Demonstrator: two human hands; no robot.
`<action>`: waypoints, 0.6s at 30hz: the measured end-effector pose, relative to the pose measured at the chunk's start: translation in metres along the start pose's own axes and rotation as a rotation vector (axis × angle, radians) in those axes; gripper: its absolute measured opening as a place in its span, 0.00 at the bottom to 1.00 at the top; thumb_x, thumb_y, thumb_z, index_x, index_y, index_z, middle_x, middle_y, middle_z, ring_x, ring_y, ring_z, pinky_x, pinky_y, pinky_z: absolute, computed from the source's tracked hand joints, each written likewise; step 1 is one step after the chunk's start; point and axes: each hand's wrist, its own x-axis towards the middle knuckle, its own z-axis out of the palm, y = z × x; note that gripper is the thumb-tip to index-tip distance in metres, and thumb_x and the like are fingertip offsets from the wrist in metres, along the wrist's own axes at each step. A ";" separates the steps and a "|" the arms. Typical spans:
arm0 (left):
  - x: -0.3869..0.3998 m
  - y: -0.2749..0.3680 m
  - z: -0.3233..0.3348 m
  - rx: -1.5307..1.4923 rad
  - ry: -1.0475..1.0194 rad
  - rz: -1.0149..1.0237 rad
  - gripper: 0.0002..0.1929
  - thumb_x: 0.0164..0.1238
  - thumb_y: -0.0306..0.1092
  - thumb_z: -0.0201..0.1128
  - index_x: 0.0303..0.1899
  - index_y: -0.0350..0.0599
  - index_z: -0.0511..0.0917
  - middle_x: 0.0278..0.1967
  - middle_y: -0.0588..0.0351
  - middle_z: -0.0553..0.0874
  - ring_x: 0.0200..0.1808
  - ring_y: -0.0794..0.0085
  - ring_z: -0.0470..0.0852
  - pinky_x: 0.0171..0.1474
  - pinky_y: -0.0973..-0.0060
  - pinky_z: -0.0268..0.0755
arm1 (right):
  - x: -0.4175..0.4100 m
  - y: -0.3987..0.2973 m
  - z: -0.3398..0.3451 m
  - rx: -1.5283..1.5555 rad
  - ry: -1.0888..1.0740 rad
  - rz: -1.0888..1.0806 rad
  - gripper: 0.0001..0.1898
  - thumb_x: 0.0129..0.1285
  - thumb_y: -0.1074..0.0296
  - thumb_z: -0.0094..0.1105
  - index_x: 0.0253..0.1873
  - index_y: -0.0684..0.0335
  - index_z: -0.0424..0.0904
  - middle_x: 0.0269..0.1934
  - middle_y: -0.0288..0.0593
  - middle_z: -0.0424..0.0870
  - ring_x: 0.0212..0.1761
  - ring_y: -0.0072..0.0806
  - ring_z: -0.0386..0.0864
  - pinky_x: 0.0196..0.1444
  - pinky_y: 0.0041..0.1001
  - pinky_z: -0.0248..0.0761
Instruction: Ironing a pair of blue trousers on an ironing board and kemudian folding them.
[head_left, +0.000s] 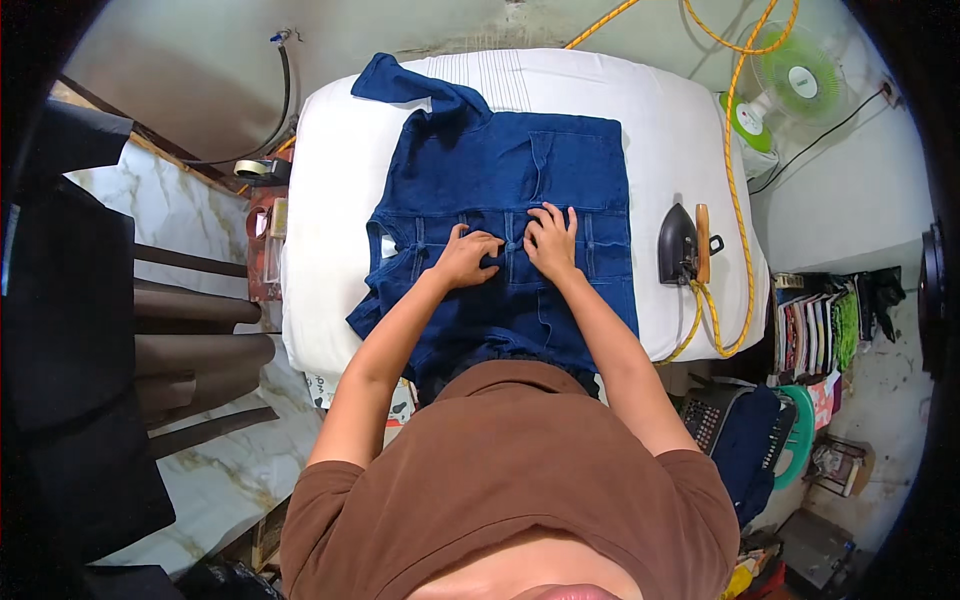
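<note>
A dark blue denim jacket (450, 176) lies spread on a white padded ironing surface (330, 195), its collar toward the left and hem toward the right. One sleeve bends out at the far upper left; the near side runs down against my body. My left hand (471, 256) rests on the front placket, thumb and fingers apart, with fingertips by a small fastening (511, 246). Just right of that fastening, my right hand (553, 241) touches the cloth with its fingers spread and bent. Neither hand visibly holds a fold.
A dark iron (679, 240) with a wooden handle stands on the pad's right side, its yellow cord (739, 202) looping upward. Behind it is a green fan (802, 82). A tape dispenser (259, 171) sits left of the pad. Folded clothes (810, 334) and a basket (709, 416) are at right.
</note>
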 end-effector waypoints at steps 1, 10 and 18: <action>-0.001 -0.001 0.001 -0.001 0.000 -0.002 0.13 0.52 0.38 0.70 0.37 0.46 0.77 0.52 0.57 0.84 0.61 0.67 0.76 0.68 0.47 0.51 | -0.003 0.001 0.000 0.065 -0.040 -0.014 0.05 0.51 0.67 0.68 0.34 0.53 0.82 0.61 0.35 0.75 0.72 0.41 0.60 0.72 0.59 0.42; -0.003 0.000 -0.011 0.355 -0.042 -0.130 0.18 0.56 0.48 0.70 0.42 0.50 0.76 0.39 0.57 0.84 0.49 0.65 0.81 0.69 0.47 0.49 | -0.018 0.008 -0.057 0.035 -0.283 -0.048 0.09 0.56 0.61 0.60 0.40 0.56 0.79 0.63 0.39 0.72 0.75 0.41 0.55 0.74 0.59 0.32; -0.006 -0.002 -0.005 0.356 0.008 -0.018 0.16 0.55 0.34 0.70 0.42 0.50 0.72 0.38 0.60 0.79 0.49 0.66 0.79 0.68 0.49 0.50 | -0.025 0.010 -0.043 -0.077 -0.298 -0.184 0.15 0.54 0.64 0.64 0.47 0.57 0.76 0.46 0.38 0.79 0.60 0.36 0.71 0.73 0.60 0.39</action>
